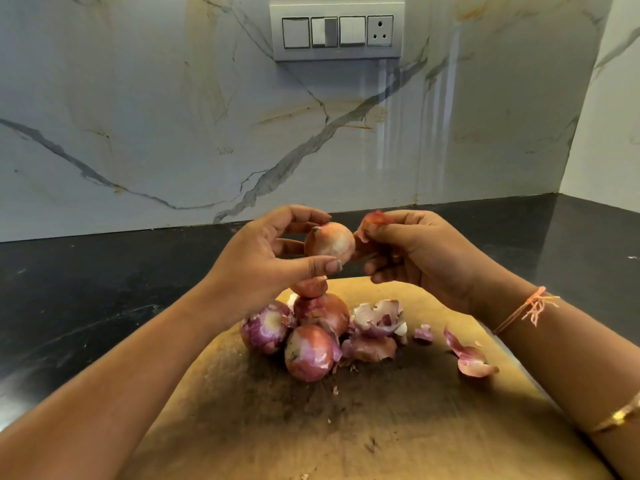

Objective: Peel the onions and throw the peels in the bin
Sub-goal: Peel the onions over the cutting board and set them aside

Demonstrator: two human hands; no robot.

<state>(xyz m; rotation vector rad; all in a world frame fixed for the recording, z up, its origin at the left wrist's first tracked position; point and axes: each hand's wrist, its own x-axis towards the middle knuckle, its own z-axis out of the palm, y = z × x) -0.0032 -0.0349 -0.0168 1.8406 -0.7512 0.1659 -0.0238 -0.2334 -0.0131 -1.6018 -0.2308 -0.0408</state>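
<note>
Head camera looks down on a white marble wall [173, 116] with grey and rust veins, which fills the upper half and turns a corner at the right. Below it runs a glossy black stone counter [86, 289]. On the counter, nearest the person, lies a worn wooden chopping board [381, 427], scored and darkened in the middle. A grey switch panel [336, 29] with three rocker switches and one socket is set high in the wall.

Two bare forearms reach in from the bottom corners and meet above the board's far edge. The left hand [256, 258] grips a pale brown-skinned onion [330, 242], thumb underneath and fingers curled behind it, so the onion is held in the air above the board. The right hand [426, 258], just beside it, pinches a reddish strip of dry peel [372, 221] between thumb and fingers. The strip touches the onion's right side; whether it is attached there cannot be told.

Under the left hand a cluster of four red onions [308, 353] sits on the board, all touching; the leftmost shows bare purple flesh. Against the cluster's right side lies a heap of purple and pink peels [375, 332]. A small purple scrap [423, 333] lies just beside the heap, and a curled pink peel [471, 358] lies farther right, near the board's edge.

An orange thread [526, 308] is tied round the right wrist, with a thin gold bangle [620, 415] lower on that forearm.
</note>
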